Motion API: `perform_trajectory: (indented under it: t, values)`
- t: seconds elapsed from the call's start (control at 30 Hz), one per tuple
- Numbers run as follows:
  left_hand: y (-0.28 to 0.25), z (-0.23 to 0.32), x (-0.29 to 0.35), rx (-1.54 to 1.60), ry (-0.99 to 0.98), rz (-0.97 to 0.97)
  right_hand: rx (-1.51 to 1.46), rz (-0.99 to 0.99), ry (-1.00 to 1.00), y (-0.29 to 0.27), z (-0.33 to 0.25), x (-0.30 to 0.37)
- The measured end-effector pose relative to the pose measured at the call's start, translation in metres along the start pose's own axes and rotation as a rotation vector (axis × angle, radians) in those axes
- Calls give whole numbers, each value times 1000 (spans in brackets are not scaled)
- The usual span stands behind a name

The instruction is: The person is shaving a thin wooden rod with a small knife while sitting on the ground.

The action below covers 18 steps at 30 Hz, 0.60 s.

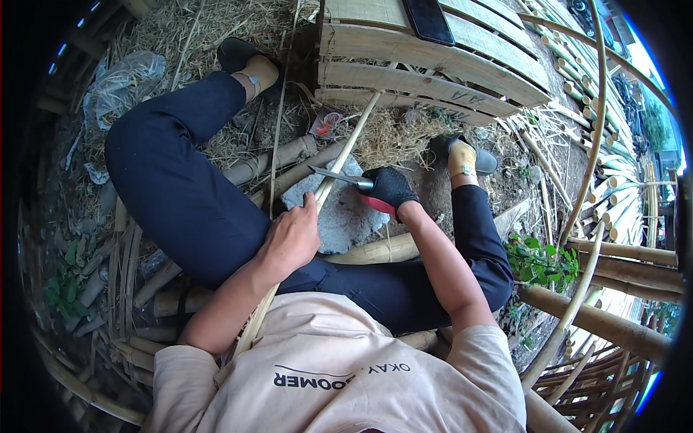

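Pale bamboo, dark cloth, one red accent

I see my right hand [390, 187] in a black glove closed on a knife [336, 175] with a steel-grey blade and a red handle, while my bare left hand [291, 242] grips a pale straw-yellow bamboo strip [346, 148]. Under them lies a mottled grey stone [346, 216]. My trousers [180, 195] are dark navy, my shirt [339, 375] cream with black lettering, my shoes [234, 52] dark grey. At twelve o'clock the slatted crate [433, 72] is light tan, carrying a glossy black phone [428, 20]. At three o'clock small leaves [538, 261] are bright green beside yellow-brown bamboo poles [613, 325]. At eleven o'clock the straw [180, 29] is dull beige.
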<state>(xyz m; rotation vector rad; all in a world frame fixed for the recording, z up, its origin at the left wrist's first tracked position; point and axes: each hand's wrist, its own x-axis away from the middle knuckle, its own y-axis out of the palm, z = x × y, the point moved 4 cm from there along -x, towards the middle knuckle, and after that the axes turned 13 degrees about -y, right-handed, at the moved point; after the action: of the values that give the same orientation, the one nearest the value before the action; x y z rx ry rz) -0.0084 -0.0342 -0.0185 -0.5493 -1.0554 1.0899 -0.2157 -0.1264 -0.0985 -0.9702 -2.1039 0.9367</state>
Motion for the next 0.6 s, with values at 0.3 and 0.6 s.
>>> perform_trajectory:
  t: [0.3, 0.6]
  values:
    - [1, 1, 1, -16, -12, -8, -12, 160, 231, -15, 49, 6]
    - [-1, 7, 5, -48, -29, 3, -18, 18, 106, -10, -7, 6]
